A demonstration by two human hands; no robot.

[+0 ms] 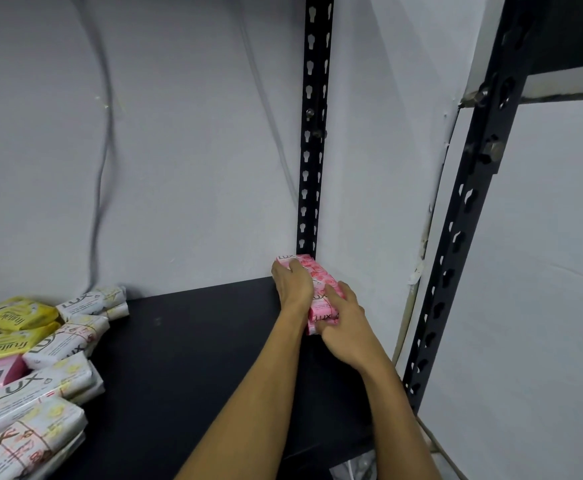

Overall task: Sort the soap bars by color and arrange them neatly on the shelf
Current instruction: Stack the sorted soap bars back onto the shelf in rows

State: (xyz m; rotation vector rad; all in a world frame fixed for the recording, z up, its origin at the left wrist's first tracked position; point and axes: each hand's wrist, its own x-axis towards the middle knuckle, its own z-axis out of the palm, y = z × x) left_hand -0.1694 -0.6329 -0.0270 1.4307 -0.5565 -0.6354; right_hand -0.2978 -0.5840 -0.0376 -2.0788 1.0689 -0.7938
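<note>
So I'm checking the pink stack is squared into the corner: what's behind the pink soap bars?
Behind the pink soap bars stand the black slotted post and grey wall. Both hands cover parts of the row; whether it touches the wall is hidden.

Both hands (292,280) (340,323) on pink soap bars (321,289) — shelf (196,341) back-right corner.
</note>
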